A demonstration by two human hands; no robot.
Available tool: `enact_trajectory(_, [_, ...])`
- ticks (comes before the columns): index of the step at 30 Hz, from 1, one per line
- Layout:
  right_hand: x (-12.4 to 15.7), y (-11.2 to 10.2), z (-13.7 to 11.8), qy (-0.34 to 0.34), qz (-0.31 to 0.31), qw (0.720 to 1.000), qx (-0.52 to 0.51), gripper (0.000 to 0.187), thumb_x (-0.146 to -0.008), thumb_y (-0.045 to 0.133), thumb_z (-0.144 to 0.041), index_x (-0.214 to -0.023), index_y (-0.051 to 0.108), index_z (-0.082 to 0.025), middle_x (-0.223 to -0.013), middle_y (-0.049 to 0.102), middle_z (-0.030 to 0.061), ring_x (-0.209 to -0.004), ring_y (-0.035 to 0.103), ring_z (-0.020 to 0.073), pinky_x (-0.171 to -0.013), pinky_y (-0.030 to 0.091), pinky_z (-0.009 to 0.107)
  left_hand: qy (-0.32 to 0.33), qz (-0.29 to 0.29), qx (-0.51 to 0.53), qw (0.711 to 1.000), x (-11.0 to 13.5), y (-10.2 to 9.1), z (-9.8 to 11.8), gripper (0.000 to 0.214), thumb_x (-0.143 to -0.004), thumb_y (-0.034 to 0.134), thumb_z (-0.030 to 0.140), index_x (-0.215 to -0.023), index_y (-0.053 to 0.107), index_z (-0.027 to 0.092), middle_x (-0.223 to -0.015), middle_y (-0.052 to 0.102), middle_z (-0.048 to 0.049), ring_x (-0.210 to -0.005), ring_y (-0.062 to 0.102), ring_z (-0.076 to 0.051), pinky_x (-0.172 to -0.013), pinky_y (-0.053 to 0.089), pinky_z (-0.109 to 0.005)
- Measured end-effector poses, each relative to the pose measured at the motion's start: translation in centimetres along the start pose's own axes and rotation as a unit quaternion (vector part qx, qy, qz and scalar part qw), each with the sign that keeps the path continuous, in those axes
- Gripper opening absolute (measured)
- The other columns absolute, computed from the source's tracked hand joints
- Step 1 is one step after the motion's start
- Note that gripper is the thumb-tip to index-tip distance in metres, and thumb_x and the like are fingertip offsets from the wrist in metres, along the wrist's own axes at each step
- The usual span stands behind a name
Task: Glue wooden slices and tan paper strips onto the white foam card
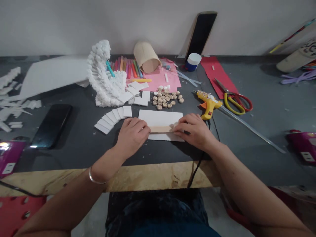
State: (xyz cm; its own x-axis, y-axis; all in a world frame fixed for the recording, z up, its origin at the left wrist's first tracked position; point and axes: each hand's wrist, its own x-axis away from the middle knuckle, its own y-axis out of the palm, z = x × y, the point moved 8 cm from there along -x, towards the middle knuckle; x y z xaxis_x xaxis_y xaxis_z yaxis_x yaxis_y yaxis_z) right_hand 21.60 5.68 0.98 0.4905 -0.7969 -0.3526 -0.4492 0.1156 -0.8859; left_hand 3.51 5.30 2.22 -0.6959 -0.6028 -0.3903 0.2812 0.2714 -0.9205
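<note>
A narrow tan paper strip (160, 129) lies crosswise over a white rectangular board (160, 116) on the dark tabletop. My left hand (133, 133) pinches the strip's left end, fingers pressed together. At its right end, my right hand (194, 130) holds the strip between thumb and fingers. Just beyond the board sits a cluster of small tan paper coils (165, 98). White square cards (111, 118) are fanned out to the left of the board, and more white cards (138, 93) lie loosely behind them.
Right of the board are a yellow glue gun (208, 104), a clear glue stick (254, 130) and scissors (235, 98). A white fluffy curved structure (105, 79), crayons (128, 68) and a tan paper cup shape (146, 57) stand behind. A black phone (52, 125) lies left.
</note>
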Motion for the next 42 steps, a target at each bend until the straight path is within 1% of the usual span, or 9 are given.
enact_trajectory(5, [0.1,0.5,0.6,0.014,-0.011,1.0,-0.016,0.016,-0.089,0.062,-0.033,-0.099,0.074,-0.026,-0.094,0.063,0.0063,-0.086,0.054,0.0203,-0.075,0.035,0.035,0.001,-0.002,0.017,1.0,0.0,0.0,-0.4,0.01,-0.09,0.057,0.021,-0.087,0.066,0.022,-0.09,0.067,-0.004,-0.09,0.053,-0.022,-0.08,0.038,-0.04])
enact_trajectory(9, [0.1,0.5,0.4,0.004,-0.006,1.0,-0.013,0.016,-0.091,0.061,-0.034,-0.089,0.076,-0.027,-0.091,0.063,0.0057,-0.085,0.053,0.0196,-0.075,0.034,0.034,0.0,-0.01,0.022,1.0,0.1,0.1,-0.5,0.01,-0.091,0.057,0.022,-0.088,0.066,0.022,-0.09,0.066,-0.0036,-0.089,0.053,-0.022,-0.08,0.037,-0.04])
enact_trajectory(13, [0.0,0.1,0.2,0.004,0.002,1.0,-0.012,0.017,-0.09,0.062,-0.037,-0.089,0.076,-0.027,-0.09,0.063,0.0056,-0.083,0.051,0.0194,-0.074,0.034,0.035,-0.004,-0.011,0.031,0.999,0.0,0.1,-0.6,0.012,-0.092,0.056,0.025,-0.087,0.067,0.022,-0.09,0.067,-0.0035,-0.089,0.054,-0.021,-0.08,0.036,-0.04])
enact_trajectory(17, [0.0,0.2,0.2,0.007,-0.007,1.0,-0.01,0.017,-0.09,0.061,-0.034,-0.084,0.075,-0.025,-0.09,0.063,0.0058,-0.083,0.051,0.0194,-0.074,0.034,0.035,-0.015,-0.011,0.053,0.998,-0.1,0.1,-0.7,0.016,-0.093,0.056,0.03,-0.085,0.068,0.022,-0.088,0.067,-0.003,-0.089,0.054,-0.021,-0.08,0.035,-0.04])
enact_trajectory(20, [0.1,0.4,0.5,0.018,-0.009,1.0,-0.016,0.019,-0.092,0.059,-0.031,-0.082,0.073,-0.023,-0.093,0.062,0.0064,-0.086,0.051,0.0199,-0.075,0.034,0.036,-0.042,-0.022,0.091,0.995,-0.1,0.4,-1.2,0.02,-0.093,0.055,0.033,-0.084,0.069,0.022,-0.087,0.068,-0.0027,-0.088,0.054,-0.02,-0.081,0.034,-0.04])
enact_trajectory(24, [0.1,0.4,0.9,0.041,-0.009,0.999,-0.027,0.019,-0.092,0.058,-0.029,-0.083,0.072,-0.022,-0.097,0.062,0.0078,-0.088,0.051,0.0214,-0.077,0.036,0.037,-0.118,-0.039,0.167,0.978,0.0,1.2,-2.5,0.023,-0.093,0.055,0.037,-0.082,0.07,0.023,-0.086,0.068,-0.0016,-0.087,0.055,-0.019,-0.08,0.033,-0.039])
enact_trajectory(30, [0.1,0.5,1.4,0.066,0.005,0.996,-0.052,0.016,-0.089,0.061,-0.029,-0.079,0.068,-0.019,-0.097,0.064,0.0094,-0.088,0.052,0.0227,-0.081,0.04,0.039,-0.208,-0.11,0.208,0.949,0.2,2.3,-3.5,0.023,-0.091,0.059,0.037,-0.077,0.069,0.022,-0.085,0.068,-0.0006,-0.086,0.055,-0.019,-0.079,0.031,-0.037])
enact_trajectory(35, [0.2,0.6,1.6,0.084,0.002,0.996,-0.04,0.017,-0.089,0.062,-0.031,-0.077,0.066,-0.019,-0.098,0.065,0.0091,-0.088,0.051,0.0236,-0.079,0.04,0.039,-0.233,-0.123,0.198,0.944,0.1,2.5,-3.5,0.02,-0.092,0.058,0.03,-0.077,0.067,0.02,-0.084,0.067,-0.0009,-0.086,0.054,-0.02,-0.079,0.029,-0.037])
enact_trajectory(42, [0.3,0.7,1.9,0.102,-0.007,0.994,-0.038,0.017,-0.087,0.065,-0.033,-0.076,0.068,-0.021,-0.099,0.066,0.0083,-0.092,0.053,0.025,-0.08,0.039,0.04,-0.245,-0.128,0.199,0.94,0.0,2.7,-3.6,0.018,-0.09,0.061,0.03,-0.075,0.066,0.019,-0.08,0.064,-0.0001,-0.084,0.054,-0.019,-0.079,0.029,-0.036])
